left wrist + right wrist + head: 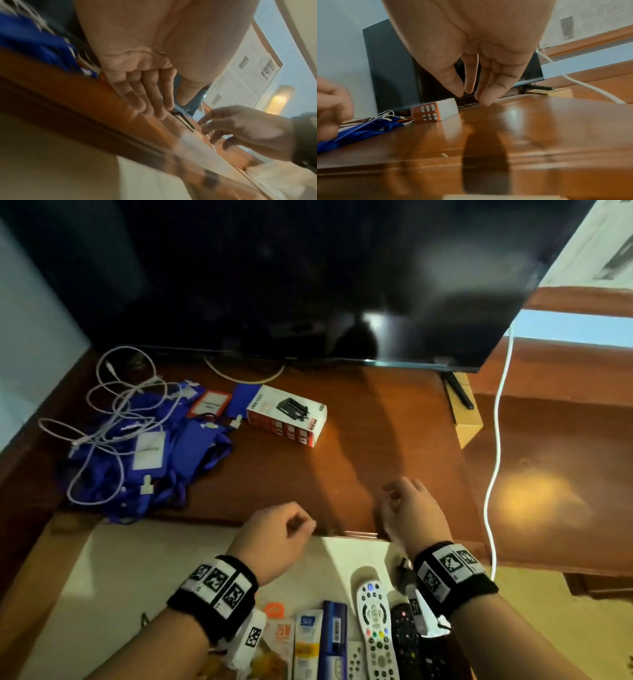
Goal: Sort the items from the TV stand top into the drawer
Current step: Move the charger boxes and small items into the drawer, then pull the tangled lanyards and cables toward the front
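Observation:
On the wooden TV stand top (359, 440) lie a white and red charger box (286, 414) and a heap of blue lanyards (161, 453) tangled with white cables (113, 405). The charger box (435, 112) and the lanyards (359, 129) also show in the right wrist view. My left hand (303, 525) hovers over the stand's front edge, fingers loosely curled and holding nothing. My right hand (394, 496) hangs just above the stand top, right of the left one, also empty. The wrist views show the left hand (164, 105) and right hand (471, 96) with relaxed fingers. The open drawer (154, 570) lies below both wrists.
In the drawer lie a white remote (375, 631), a black remote (406, 642) and several small packets (308, 642). A black TV (308, 285) stands at the back of the stand, one foot on a small cardboard box (467, 422). A white cord (496, 457) hangs at the right.

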The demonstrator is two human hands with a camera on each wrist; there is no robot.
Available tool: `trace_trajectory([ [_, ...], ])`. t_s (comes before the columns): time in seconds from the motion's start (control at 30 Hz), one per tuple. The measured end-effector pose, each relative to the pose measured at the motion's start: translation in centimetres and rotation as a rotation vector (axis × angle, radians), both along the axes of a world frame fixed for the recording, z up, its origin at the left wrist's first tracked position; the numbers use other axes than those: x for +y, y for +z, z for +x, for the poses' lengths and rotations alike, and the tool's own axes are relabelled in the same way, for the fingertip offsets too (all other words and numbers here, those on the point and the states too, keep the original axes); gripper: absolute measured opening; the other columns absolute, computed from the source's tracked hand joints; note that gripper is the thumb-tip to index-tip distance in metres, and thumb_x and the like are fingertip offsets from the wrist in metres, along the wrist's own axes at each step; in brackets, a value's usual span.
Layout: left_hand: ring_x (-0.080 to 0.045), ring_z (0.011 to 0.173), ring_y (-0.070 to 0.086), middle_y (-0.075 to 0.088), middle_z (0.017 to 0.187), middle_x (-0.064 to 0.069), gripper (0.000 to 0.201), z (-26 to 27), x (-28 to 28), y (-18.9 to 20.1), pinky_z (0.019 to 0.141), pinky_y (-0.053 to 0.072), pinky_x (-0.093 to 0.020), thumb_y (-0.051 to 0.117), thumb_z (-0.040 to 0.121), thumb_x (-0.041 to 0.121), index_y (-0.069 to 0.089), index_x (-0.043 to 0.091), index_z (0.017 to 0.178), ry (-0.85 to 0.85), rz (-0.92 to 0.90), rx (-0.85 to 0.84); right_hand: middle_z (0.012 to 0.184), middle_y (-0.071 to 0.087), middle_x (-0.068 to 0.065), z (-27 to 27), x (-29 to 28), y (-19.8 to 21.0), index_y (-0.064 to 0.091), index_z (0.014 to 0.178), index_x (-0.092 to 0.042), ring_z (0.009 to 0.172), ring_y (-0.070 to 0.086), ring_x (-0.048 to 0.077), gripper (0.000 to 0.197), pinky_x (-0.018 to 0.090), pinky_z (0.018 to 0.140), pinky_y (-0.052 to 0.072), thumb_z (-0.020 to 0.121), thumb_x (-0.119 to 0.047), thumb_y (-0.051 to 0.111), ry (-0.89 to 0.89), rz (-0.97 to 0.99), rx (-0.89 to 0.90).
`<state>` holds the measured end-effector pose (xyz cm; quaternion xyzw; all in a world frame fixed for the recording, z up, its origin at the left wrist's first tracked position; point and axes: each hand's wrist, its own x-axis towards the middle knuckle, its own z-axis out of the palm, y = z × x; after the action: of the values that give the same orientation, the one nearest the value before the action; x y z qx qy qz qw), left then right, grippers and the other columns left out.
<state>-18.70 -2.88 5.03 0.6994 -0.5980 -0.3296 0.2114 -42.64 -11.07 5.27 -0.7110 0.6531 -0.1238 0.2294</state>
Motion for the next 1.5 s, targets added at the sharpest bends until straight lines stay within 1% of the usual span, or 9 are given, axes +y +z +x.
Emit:
trace_trajectory([
  [0.13,-0.012,0.103,0.057,0.067,0.102,0.017,0.020,7.5,-1.4,1.7,0.090,0.051,-0.035,0.065,0.094,0.046,0.064,0.034,0.110,0.150,-0.113,-0.251,0.126,0.047,0.008,5.2,-3.4,0.9,0.047,0.137,-0.023,0.108,0.058,0.034,0.049,0.039,0.091,0.051,0.092,-0.031,0.064,0.163,0.032,0.030],
  [0.23,-0.028,0.128,0.045,0.056,0.137,-0.001,0.051,12.0,-1.7,1.9,0.106,0.044,-0.043,0.063,0.095,0.049,0.050,0.031,0.141,0.229,0.003,-0.436,0.143,0.041,0.011,9.2,-6.8,1.4,0.032,0.153,-0.029,0.129,0.048,0.038,0.073,0.049,0.107,0.046,0.090,-0.036,0.069,0.268,0.068,0.057],
  [0.43,-0.033,0.154,0.019,0.018,0.170,-0.004,0.082,17.8,-0.7,-0.8,0.121,0.032,-0.047,0.058,0.094,0.058,0.017,0.036,0.162,0.181,0.234,-0.588,0.172,-0.007,0.004,15.9,-13.3,0.5,-0.004,0.163,-0.037,0.158,-0.005,0.036,0.106,0.060,0.123,0.016,0.091,-0.041,0.074,0.379,0.141,0.214],
  [0.63,-0.031,0.155,0.015,0.013,0.171,-0.002,0.082,19.5,-0.8,-2.1,0.122,0.031,-0.047,0.056,0.097,0.056,0.013,0.038,0.163,0.095,0.265,-0.548,0.154,0.035,0.014,16.9,-11.4,-0.3,0.027,0.158,-0.025,0.142,0.035,0.038,0.101,0.054,0.116,0.039,0.078,-0.041,0.086,0.232,0.111,0.239],
  [0.73,-0.031,0.151,0.021,0.019,0.168,-0.002,0.079,19.6,-1.2,-2.5,0.118,0.036,-0.047,0.055,0.096,0.056,0.017,0.037,0.162,0.084,0.240,-0.575,0.135,0.039,0.013,16.1,-6.7,0.0,0.040,0.146,-0.017,0.129,0.041,0.035,0.100,0.047,0.108,0.043,0.067,-0.050,0.090,0.153,0.197,0.200],
  [0.87,-0.032,0.135,0.036,0.037,0.152,-0.005,0.073,19.4,-2.2,-2.5,0.102,0.044,-0.046,0.061,0.093,0.054,0.032,0.033,0.157,0.109,0.155,-0.651,0.109,0.038,0.001,12.7,3.1,-0.6,0.045,0.138,-0.024,0.103,0.038,0.021,0.093,0.036,0.087,0.041,0.057,-0.059,0.072,0.393,0.114,0.021],
  [1.0,-0.034,0.126,0.042,0.044,0.140,-0.008,0.063,19.9,-3.2,-2.6,0.093,0.049,-0.047,0.068,0.089,0.047,0.046,0.031,0.146,0.142,0.072,-0.665,0.130,0.041,-0.011,10.6,9.2,-2.0,0.031,0.154,-0.031,0.117,0.039,0.006,0.106,0.028,0.109,0.039,0.066,-0.055,0.084,0.632,0.249,0.096],
  [1.27,-0.035,0.126,0.043,0.044,0.138,-0.013,0.066,20.3,-4.7,-2.3,0.093,0.051,-0.045,0.065,0.090,0.057,0.042,0.025,0.143,0.109,0.105,-0.766,0.153,0.039,-0.001,12.1,7.6,-9.3,0.018,0.160,-0.029,0.138,0.040,0.025,0.101,0.039,0.113,0.042,0.081,-0.038,0.080,0.573,0.402,0.364],
  [1.5,-0.031,0.118,0.049,0.060,0.127,-0.003,0.040,20.5,-4.8,-1.3,0.092,0.047,-0.042,0.050,0.100,0.048,0.069,0.020,0.121,0.003,0.004,-0.884,0.150,0.040,0.006,13.6,6.8,-11.4,0.019,0.158,-0.040,0.135,0.043,0.031,0.098,0.043,0.108,0.047,0.082,-0.028,0.080,0.472,0.459,0.424],
])
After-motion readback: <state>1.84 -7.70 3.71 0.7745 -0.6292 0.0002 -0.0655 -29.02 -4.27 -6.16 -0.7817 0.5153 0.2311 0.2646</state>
